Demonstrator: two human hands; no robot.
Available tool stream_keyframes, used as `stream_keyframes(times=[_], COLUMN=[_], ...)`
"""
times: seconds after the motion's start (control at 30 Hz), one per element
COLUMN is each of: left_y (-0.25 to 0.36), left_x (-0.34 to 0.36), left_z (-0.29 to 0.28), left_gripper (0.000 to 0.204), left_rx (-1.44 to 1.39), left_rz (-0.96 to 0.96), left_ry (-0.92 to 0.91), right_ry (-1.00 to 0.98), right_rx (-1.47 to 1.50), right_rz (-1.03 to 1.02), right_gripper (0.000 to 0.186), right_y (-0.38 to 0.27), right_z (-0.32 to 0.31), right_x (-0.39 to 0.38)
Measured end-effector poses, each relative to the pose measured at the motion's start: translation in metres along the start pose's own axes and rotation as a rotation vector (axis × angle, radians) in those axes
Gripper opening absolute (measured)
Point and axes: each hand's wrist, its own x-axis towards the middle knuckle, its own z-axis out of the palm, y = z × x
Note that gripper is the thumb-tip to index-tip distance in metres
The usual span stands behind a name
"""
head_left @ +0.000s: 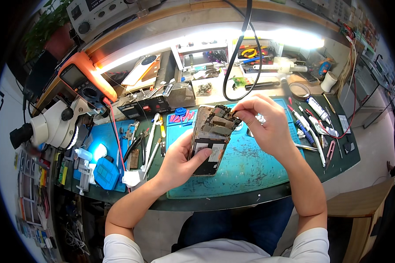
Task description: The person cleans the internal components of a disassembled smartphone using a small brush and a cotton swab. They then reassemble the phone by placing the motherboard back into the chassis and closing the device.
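Over the blue work mat (245, 171) I hold an opened smartphone (211, 149) with its back off, tilted with its top away from me. My left hand (180, 162) is closed round its lower left side, thumb across the dark battery area. A dark circuit board (223, 115) shows at the phone's upper end and seems to stick out past the edge. My right hand (267, 122) pinches the board's right corner between thumb and fingertips. The exact spot under those fingertips is hidden.
A white microscope (48, 127) and an orange multimeter (87, 79) stand at the left. Tweezers and other hand tools (151, 140) lie left of the mat. Pens, tubes and a tape roll (299, 90) crowd the right. A black cable (227, 83) hangs down beyond the phone.
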Motion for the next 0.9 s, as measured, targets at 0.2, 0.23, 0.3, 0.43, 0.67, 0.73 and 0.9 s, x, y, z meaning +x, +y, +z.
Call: stream_keyframes(times=[0.2, 0.23, 0.3, 0.43, 0.67, 0.73, 0.9], left_y=[-0.0012, -0.0007, 0.0001, -0.0002, -0.0009, -0.0002, 0.0004], left_x=[0.0013, 0.0008, -0.0003, -0.0001, 0.0008, 0.001, 0.0007], left_z=[0.0014, 0.0009, 0.0004, 0.0001, 0.0011, 0.0015, 0.0006], left_gripper=[0.048, 0.048, 0.048, 0.049, 0.049, 0.049, 0.051], left_rx=[-0.019, -0.018, -0.018, 0.017, 0.051, 0.021, 0.024], left_rz=[0.003, 0.004, -0.003, -0.008, 0.013, -0.001, -0.008], left_ry=[0.011, 0.012, 0.016, 0.009, 0.007, 0.013, 0.008], right_ry=[-0.023, -0.023, -0.029, -0.047, -0.056, -0.06, -0.063], right_rx=[-0.02, -0.018, -0.015, -0.038, -0.053, -0.055, -0.058], right_rz=[-0.03, -0.031, -0.032, -0.04, -0.1, -0.121, -0.152], right_gripper=[0.007, 0.007, 0.007, 0.007, 0.008, 0.008, 0.011], right_y=[0.0007, -0.0001, -0.0008, -0.0024, -0.002, -0.0024, -0.0028], right_z=[-0.0007, 0.0, 0.0011, 0.0002, -0.0004, -0.001, -0.0006], right_x=[-0.0003, -0.0001, -0.0003, -0.0013, -0.0014, -0.0011, -0.0005])
